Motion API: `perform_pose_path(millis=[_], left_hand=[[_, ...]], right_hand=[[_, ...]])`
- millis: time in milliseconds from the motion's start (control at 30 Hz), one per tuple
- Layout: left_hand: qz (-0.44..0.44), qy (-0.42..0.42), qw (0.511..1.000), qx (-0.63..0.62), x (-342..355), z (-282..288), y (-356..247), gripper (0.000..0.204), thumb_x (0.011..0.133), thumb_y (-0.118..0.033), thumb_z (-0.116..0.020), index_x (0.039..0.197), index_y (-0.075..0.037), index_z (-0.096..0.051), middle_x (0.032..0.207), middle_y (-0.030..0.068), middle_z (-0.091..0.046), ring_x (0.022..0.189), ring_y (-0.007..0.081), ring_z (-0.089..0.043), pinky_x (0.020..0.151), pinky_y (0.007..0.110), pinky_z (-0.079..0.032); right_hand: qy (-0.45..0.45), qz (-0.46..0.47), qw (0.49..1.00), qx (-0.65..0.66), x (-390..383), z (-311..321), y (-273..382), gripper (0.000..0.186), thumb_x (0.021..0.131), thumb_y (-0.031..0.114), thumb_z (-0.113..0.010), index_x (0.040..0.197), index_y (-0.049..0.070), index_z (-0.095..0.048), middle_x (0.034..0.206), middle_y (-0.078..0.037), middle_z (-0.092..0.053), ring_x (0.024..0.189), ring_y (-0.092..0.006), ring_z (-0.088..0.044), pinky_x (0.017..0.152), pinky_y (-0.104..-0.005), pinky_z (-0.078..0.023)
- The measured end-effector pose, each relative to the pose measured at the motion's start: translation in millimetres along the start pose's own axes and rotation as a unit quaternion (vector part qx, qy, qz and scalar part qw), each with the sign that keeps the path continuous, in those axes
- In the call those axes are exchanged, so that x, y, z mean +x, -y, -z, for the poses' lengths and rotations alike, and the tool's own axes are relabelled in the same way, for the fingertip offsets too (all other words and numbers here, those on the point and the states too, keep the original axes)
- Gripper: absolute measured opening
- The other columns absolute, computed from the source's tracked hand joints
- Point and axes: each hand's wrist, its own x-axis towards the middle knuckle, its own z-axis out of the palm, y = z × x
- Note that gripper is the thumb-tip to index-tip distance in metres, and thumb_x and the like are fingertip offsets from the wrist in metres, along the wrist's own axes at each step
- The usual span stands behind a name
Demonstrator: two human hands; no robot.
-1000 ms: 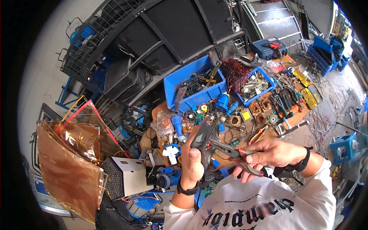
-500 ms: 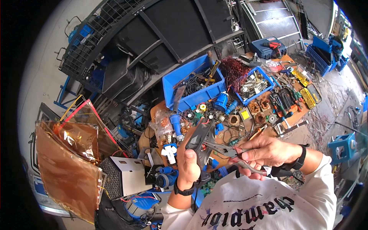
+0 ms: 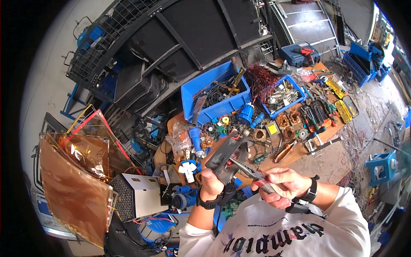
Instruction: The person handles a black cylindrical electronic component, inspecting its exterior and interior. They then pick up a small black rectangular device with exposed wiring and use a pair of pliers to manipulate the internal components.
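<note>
In my left hand (image 3: 211, 185) is a black rectangular casing (image 3: 223, 155), tilted up, with a bit of red showing along its inner side. My right hand (image 3: 286, 185) is closed around the handles of long-nose pliers (image 3: 249, 171), which look red and grey. The jaws point left and reach to the side of the casing that faces my right hand. Whether they grip a wire or another part inside cannot be made out.
Beyond my hands, a blue bin (image 3: 220, 112) of cables and tools and a smaller blue tray (image 3: 286, 108) of metal parts stand on the cluttered wooden table (image 3: 310, 159). Hand tools lie at right. A copper-coloured sheet (image 3: 75, 184) and a white box (image 3: 147, 195) are at left.
My right hand has moved left and slightly down, bringing the pliers closer to the casing. The plier handles have come together. My left hand has shifted slightly, and the casing's angle has changed.
</note>
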Motion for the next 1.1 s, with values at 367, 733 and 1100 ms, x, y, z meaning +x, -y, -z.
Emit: perform_pose_path(millis=[367, 733, 1100], left_hand=[[0.023, -0.028, 0.999, -0.036, -6.2, -9.4, -3.7, 0.101, 0.081, -0.083, -0.033, 0.136, 0.001, -0.045, 0.129, 0.0143, -0.056, 0.113, 0.0267, -0.059, 0.096, 0.042, -0.050], [0.004, -0.061, 0.997, -0.053, -7.4, -13.8, -1.9, 0.094, 0.090, -0.074, -0.031, 0.136, 0.006, -0.044, 0.125, 0.0166, -0.057, 0.112, 0.0243, -0.059, 0.098, 0.038, -0.046], [-0.010, -0.042, 0.999, 0.027, -7.9, -11.6, -7.3, 0.091, 0.090, -0.074, -0.029, 0.136, 0.003, -0.044, 0.128, 0.0154, -0.056, 0.116, 0.0258, -0.058, 0.100, 0.041, -0.046]], right_hand=[[-0.106, 0.024, 0.962, -0.249, -16.3, -28.9, 18.0, 0.037, 0.102, 0.024, -0.045, 0.126, -0.005, -0.047, 0.106, -0.021, -0.064, 0.083, -0.0257, -0.069, 0.065, -0.0290, -0.055], [-0.222, 0.055, 0.867, -0.442, -21.0, -52.5, 13.3, 0.040, 0.098, 0.005, -0.051, 0.138, 0.003, -0.044, 0.120, -0.006, -0.062, 0.104, -0.0110, -0.059, 0.085, -0.0253, -0.050], [-0.286, 0.066, 0.825, -0.482, -21.0, -59.5, 6.1, 0.048, 0.096, 0.010, -0.058, 0.140, 0.002, -0.041, 0.121, -0.004, -0.058, 0.099, -0.0106, -0.058, 0.083, -0.0238, -0.048]])
